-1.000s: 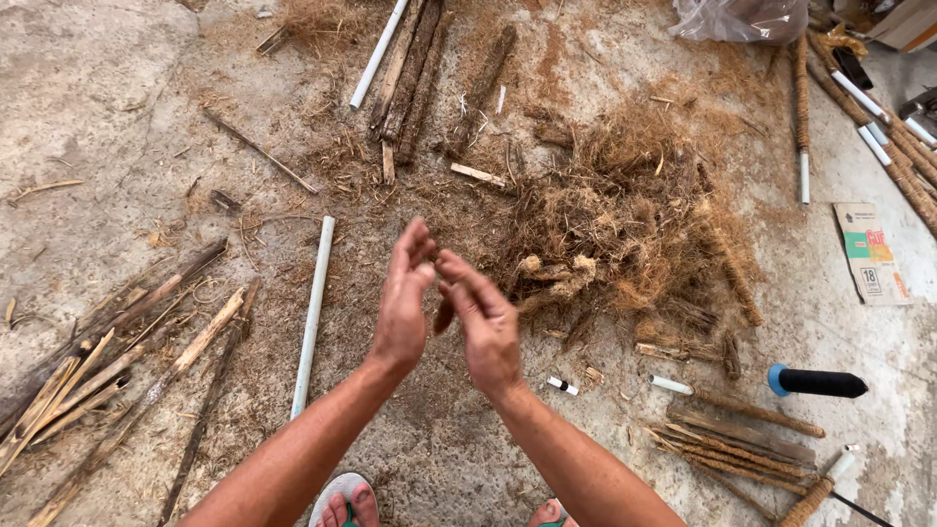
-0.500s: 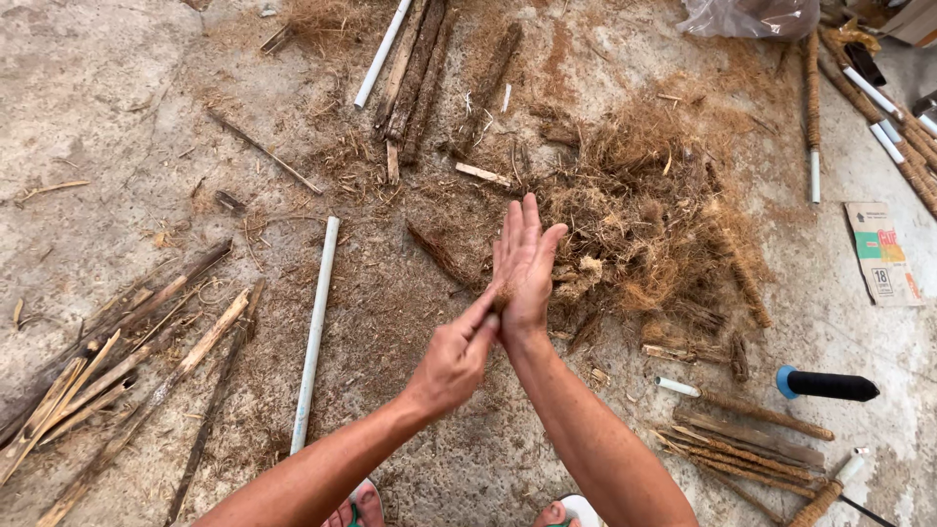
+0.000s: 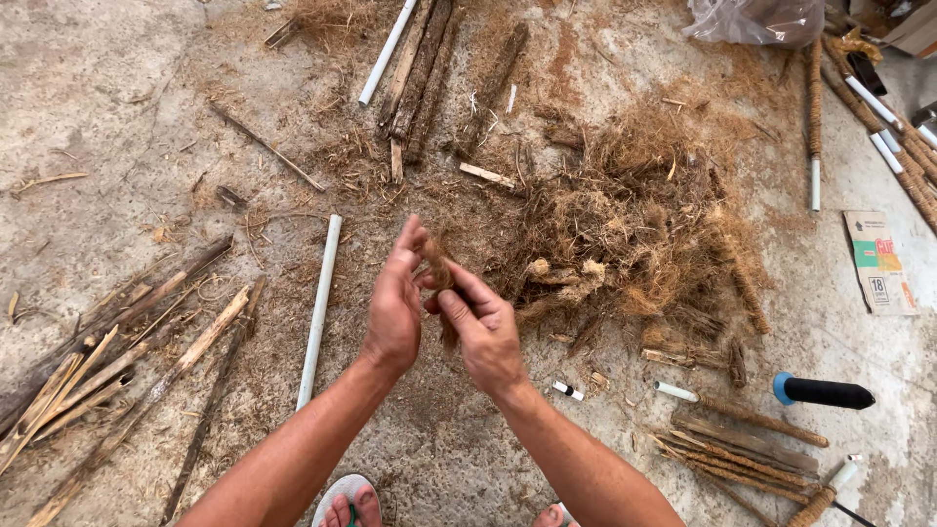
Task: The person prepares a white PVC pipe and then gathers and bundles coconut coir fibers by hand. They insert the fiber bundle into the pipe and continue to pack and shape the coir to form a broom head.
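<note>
While the left hand (image 3: 395, 303) and right hand (image 3: 480, 327) are pinching a fiber tuft (image 3: 439, 265) between them, the tuft is standing upright, with the fiber pile (image 3: 634, 224) lying to the right.

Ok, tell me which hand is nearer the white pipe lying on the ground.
Left. The left hand is just right of the white pipe; the right hand lies farther right, beyond the left.

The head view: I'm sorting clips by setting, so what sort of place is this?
Probably an informal outdoor work yard for handling coconut-like fibre: a bare concrete floor, a loose fibre heap, split wood sticks and fibre-wrapped poles lying around.
</note>
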